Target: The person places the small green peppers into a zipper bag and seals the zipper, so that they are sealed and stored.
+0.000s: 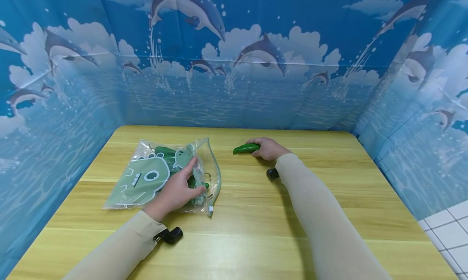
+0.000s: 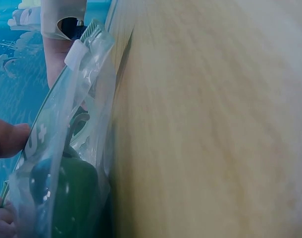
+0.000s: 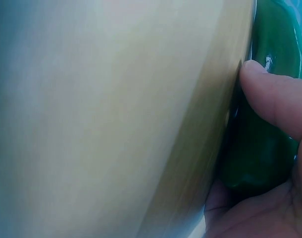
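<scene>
A clear plastic zip bag (image 1: 128,186) printed with a green cartoon face lies on the table at the left, its mouth toward the middle. Green peppers (image 1: 166,154) show through the film, and one bell pepper (image 2: 74,193) is near the opening. My left hand (image 1: 175,190) rests on top of the bag, thumb and index finger spread along its mouth. To the right, my right hand (image 1: 268,149) grips a long green pepper (image 1: 244,149) by one end, low over the table. The right wrist view has the thumb (image 3: 277,99) across that pepper.
The yellow wood-grain table (image 1: 237,239) is bordered by a blue dolphin-print curtain (image 1: 234,97) at the back and both sides. A slider (image 1: 210,209) sits at the near corner of the bag's mouth. White floor tiles (image 1: 449,231) show at the far right.
</scene>
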Available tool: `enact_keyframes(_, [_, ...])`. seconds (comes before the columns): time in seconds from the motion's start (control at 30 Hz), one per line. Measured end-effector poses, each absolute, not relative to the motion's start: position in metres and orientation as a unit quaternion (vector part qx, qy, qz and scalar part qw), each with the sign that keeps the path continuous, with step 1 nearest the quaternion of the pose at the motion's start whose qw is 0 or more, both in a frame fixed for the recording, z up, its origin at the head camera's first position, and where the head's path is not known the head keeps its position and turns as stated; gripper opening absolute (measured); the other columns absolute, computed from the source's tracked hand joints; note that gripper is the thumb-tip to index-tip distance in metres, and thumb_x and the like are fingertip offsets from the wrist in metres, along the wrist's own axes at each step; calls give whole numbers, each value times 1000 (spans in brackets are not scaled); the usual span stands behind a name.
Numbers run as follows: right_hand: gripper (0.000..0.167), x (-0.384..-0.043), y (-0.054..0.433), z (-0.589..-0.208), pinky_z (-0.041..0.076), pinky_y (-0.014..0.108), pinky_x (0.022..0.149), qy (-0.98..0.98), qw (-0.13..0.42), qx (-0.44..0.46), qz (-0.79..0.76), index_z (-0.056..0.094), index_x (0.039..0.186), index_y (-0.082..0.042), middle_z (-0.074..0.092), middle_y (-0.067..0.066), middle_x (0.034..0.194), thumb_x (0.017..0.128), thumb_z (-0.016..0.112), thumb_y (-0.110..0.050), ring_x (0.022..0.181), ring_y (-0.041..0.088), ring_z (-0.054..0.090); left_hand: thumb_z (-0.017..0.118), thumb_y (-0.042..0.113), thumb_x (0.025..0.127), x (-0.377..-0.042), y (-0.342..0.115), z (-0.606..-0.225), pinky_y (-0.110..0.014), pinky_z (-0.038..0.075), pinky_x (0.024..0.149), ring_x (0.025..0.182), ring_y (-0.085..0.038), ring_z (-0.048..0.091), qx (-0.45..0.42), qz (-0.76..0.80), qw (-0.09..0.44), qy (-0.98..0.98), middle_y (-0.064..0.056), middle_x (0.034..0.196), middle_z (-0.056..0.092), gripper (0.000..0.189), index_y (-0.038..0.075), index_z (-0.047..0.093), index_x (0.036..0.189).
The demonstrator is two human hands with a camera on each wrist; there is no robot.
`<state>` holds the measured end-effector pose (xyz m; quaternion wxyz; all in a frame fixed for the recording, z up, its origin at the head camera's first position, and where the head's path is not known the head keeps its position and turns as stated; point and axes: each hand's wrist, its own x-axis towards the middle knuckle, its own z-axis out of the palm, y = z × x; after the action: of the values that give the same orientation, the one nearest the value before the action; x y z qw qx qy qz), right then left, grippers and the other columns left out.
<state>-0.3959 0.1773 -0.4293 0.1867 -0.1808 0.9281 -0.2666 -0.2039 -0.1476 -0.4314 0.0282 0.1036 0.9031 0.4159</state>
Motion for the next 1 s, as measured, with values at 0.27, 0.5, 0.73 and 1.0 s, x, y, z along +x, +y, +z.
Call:
enact_keyframes(0.27, [52, -396, 177, -429, 42, 51, 110, 928, 186, -181, -268, 54, 154, -24, 50, 12, 158, 104, 67, -19, 132, 31, 51, 82, 30, 90, -204, -147, -430, -35, 50, 59, 148, -43, 47, 99, 421, 31, 901, -12, 174, 26, 106, 19, 14, 171])
enact_keyframes(0.5, [52, -396, 177, -429, 42, 51, 110, 929, 189, -178, -263, 54, 155, -24, 50, 12, 158, 104, 67, -20, 133, 31, 51, 81, 32, 90, -204, -147, -431, -43, 59, 93, 148, -40, 47, 102, 413, 25, 905, -11, 173, 28, 106, 19, 14, 171])
enact_keyframes(0.73, [52, -396, 176, -430, 42, 52, 113, 930, 192, -166, -265, 55, 154, -25, 48, 11, 159, 104, 68, -21, 137, 32, 50, 81, 33, 90, -204, -148, -434, -53, 45, 117, 150, -38, 45, 107, 409, 20, 906, -13, 172, 29, 106, 17, 14, 171])
enact_keyframes(1.0, [54, -396, 177, -429, 42, 52, 113, 931, 191, -167, -264, 53, 155, -26, 47, 11, 161, 104, 68, -21, 138, 32, 50, 81, 33, 90, -204, -148, -434, -54, 44, 118, 150, -37, 44, 110, 406, 15, 907, -13, 172, 29, 106, 15, 15, 171])
